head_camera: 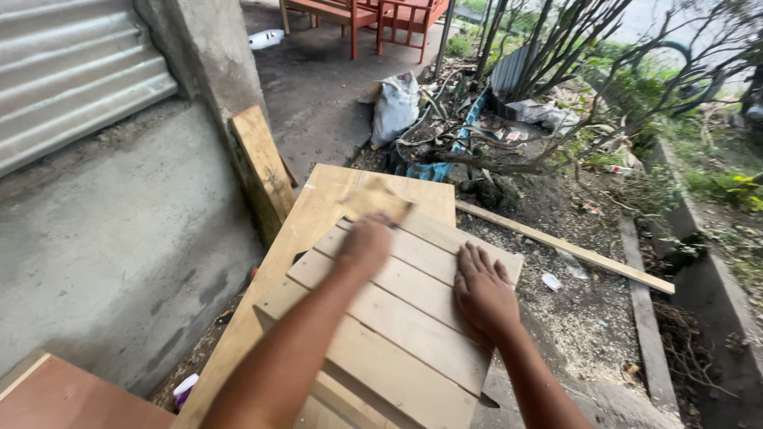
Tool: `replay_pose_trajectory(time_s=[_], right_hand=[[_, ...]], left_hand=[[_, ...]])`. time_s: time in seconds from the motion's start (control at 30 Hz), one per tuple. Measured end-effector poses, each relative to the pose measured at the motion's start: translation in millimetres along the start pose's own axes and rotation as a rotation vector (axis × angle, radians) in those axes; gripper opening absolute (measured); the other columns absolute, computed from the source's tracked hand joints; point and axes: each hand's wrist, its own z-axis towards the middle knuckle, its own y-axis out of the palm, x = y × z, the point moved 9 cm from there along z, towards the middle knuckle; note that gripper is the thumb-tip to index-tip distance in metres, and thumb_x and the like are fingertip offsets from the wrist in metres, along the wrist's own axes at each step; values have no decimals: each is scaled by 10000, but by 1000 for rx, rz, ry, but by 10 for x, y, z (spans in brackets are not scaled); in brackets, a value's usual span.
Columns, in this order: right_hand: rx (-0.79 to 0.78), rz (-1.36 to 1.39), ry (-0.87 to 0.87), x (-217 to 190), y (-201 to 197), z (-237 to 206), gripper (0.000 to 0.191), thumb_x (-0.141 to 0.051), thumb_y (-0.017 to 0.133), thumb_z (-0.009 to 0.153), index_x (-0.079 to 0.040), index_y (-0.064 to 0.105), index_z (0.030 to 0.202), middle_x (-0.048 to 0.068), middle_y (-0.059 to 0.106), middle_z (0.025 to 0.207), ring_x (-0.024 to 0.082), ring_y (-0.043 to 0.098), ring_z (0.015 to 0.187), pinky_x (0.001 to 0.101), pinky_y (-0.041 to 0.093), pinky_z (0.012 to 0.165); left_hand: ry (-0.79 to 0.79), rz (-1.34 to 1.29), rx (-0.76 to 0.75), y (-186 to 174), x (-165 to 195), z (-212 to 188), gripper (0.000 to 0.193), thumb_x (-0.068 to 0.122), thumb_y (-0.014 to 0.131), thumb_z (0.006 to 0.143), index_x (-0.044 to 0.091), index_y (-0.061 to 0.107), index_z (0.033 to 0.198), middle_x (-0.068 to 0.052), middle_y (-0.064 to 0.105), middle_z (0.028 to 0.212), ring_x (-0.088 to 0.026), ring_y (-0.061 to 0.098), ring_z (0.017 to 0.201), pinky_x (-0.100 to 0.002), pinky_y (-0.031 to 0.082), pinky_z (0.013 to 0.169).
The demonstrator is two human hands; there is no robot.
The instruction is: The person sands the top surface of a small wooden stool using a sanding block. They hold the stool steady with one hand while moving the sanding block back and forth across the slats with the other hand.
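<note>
Left hand [367,242] is blurred, gripping a tan sheet of sandpaper [375,202] pressed at the far edge of the pale slatted wooden panel [389,318]; right hand [482,292] lies flat, fingers spread, palm down on the panel's right side, grasping nothing, just bracing it. Step in hand looks like sanding the slats, far end being worked. Next move, as I judge it: stroke along the grain, steady pressure, right hand holding the panel from sliding. The panel rests on a long bare wooden plank tabletop [318,210] that runs out beyond it. Left of the panel: a short wooden board [262,163] leaning against a grey concrete wall [119,238], corrugated metal sheet [71,71] above that. Near-left corner: a reddish-brown flat board [71,401]. Right of the panel: sawdust-strewn dirt ground [588,318] with a long thin timber batten [564,246] lying on it, then a concrete kerb. Beyond the panel: a white sack [395,107], cut branches, red wooden chairs [373,16] farther off. Outdoors, daylight.
</note>
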Motion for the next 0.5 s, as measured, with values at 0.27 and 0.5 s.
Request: replay_pose_trajectory(time_s=[0.27, 0.5], right_hand=[[201, 226, 99, 74, -171, 5, 670, -162, 352, 966, 13, 204, 1595, 212, 351, 1610, 307, 274, 1529, 400, 190, 1244], [203, 89, 84, 20, -213, -24, 740, -134, 389, 946, 59, 79, 1590, 281, 396, 1539, 345, 344, 1474, 428, 244, 1211]], left_hand=[[144, 172, -11, 134, 759, -99, 285, 130, 552, 869, 9, 751, 1034, -156, 718, 1125, -293, 626, 1080, -429, 470, 974], [-45, -453, -218, -37, 584, -292, 357, 139, 352, 1016, 17, 629, 1205, -222, 688, 1185, -387, 685, 1060, -501, 555, 912]])
